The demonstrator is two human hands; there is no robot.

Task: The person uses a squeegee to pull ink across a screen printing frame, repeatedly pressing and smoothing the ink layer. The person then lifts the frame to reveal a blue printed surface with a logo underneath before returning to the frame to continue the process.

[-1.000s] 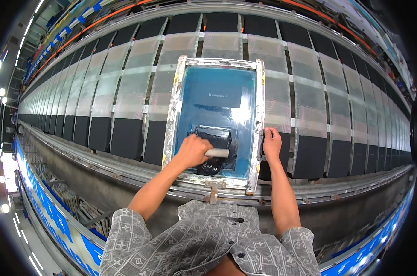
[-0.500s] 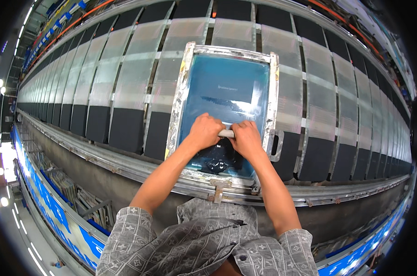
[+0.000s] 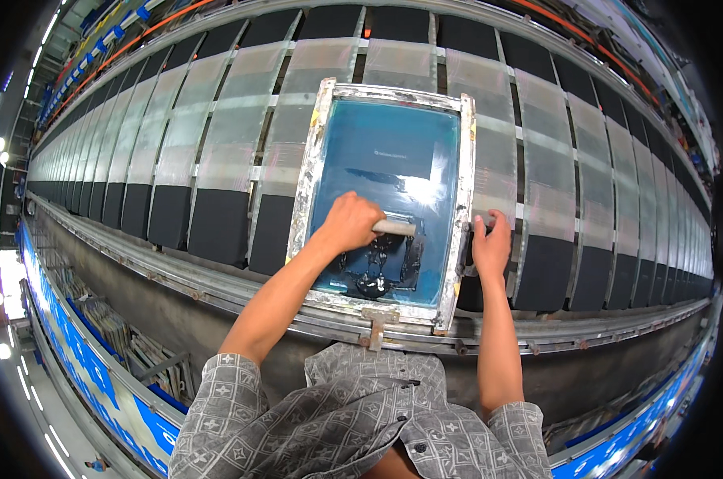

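A printing screen (image 3: 463, 172) with a worn, ink-stained metal frame and teal mesh lies across the row of pallets in front of me. My left hand (image 3: 353, 223) is closed around the pale handle of a squeegee (image 3: 397, 227), whose right end sticks out free. Below it, glossy black ink (image 3: 371, 283) is pooled on the near part of the mesh. Just outside the frame's right side is my right hand (image 3: 493, 243), thumb and fingers apart. It is beside the frame's side handle (image 3: 471, 259), which it partly hides; contact is unclear.
Long pallets (image 3: 229, 152) with black fabric at both ends and a translucent middle run left and right. A metal rail (image 3: 209, 297) passes along their near side, with a bracket (image 3: 380, 317) at the screen's near edge. Blue-and-white panels (image 3: 90, 351) stand lower left.
My right hand has let go of the squeegee and moved right, to outside the frame beside its side handle. My left hand still holds the squeegee, in nearly the same place.
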